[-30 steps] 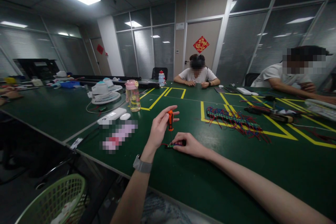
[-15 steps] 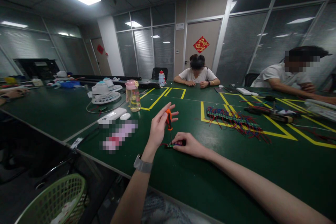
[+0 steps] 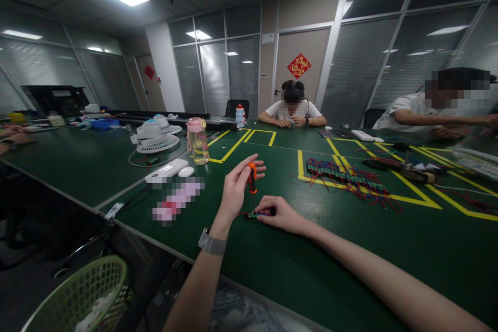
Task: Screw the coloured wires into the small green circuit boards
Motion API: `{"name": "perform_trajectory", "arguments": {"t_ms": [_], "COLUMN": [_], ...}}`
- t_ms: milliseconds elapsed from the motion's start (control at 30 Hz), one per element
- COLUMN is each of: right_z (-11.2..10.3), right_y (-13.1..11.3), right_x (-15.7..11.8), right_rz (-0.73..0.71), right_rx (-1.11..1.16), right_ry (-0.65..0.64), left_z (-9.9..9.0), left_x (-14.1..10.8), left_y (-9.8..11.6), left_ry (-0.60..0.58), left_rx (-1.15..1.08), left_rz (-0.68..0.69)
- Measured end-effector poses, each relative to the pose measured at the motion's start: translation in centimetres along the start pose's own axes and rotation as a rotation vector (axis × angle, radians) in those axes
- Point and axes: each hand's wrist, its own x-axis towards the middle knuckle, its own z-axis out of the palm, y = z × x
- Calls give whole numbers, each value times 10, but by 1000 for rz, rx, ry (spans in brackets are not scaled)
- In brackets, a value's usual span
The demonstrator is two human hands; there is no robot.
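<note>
My left hand [image 3: 236, 184] holds an orange and black screwdriver [image 3: 252, 179] upright, the handle against the thumb and palm side while the other fingers stretch out. Its thin shaft points down to a small green circuit board [image 3: 252, 215] with red wires on the table. My right hand [image 3: 280, 212] is closed with its fingertips pinched on the right end of that board, where dark and purplish wires show. Whether the screwdriver's tip sits in a screw is too small to make out.
To the right lies a row of wired circuit boards [image 3: 342, 174] beside yellow tape lines. A pink-lidded bottle [image 3: 198, 142], white fans [image 3: 155, 137] and a white power strip-like device [image 3: 167, 170] stand left. Two people sit across the table [image 3: 311, 270]. A green basket [image 3: 81, 295] stands below.
The screwdriver's handle has shifted slightly right and stands a bit differently in my left fingers. My right hand and the circuit board stay in place. The person at right has moved an arm.
</note>
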Motion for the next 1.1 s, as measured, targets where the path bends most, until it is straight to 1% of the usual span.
{"name": "perform_trajectory", "arguments": {"t_ms": [67,200,267,400,467,533,633,700,767,867,933,1000,1100], "right_z": [0,1,1,1,1,1,0,0,0,0,0,0,0], "right_y": [0,2,2,1,1,1,1,1,1,0,0,-1,-1], "right_x": [0,1,1,0,0,0,0,0,0,0,0,0,0], "right_rz": [-2,-7,-5,1,4,3,5,10,10,5,6,10,12], "right_rx": [0,-3,2,22,22,15,1,-6,-10,-10,-12,-13,-10], "right_ry": [0,3,7,13,10,6,2,-2,-2,0,5,2,-8], "left_z": [-1,-3,-3,-1,-1,-2,-3,-3,-2,1,2,2,0], "left_x": [0,0,1,1,0,-1,-1,-1,-1,0,-1,-1,-2], "left_y": [-1,1,1,0,0,0,3,5,5,4,4,3,4], "left_ry": [29,122,104,-1,2,36,110,132,101,10,-15,2,68], "left_rx": [43,262,226,1,8,93,275,359,328,119,33,53,201], "left_rz": [11,100,105,6,-10,17,101,142,135,48,0,-4,70]}}
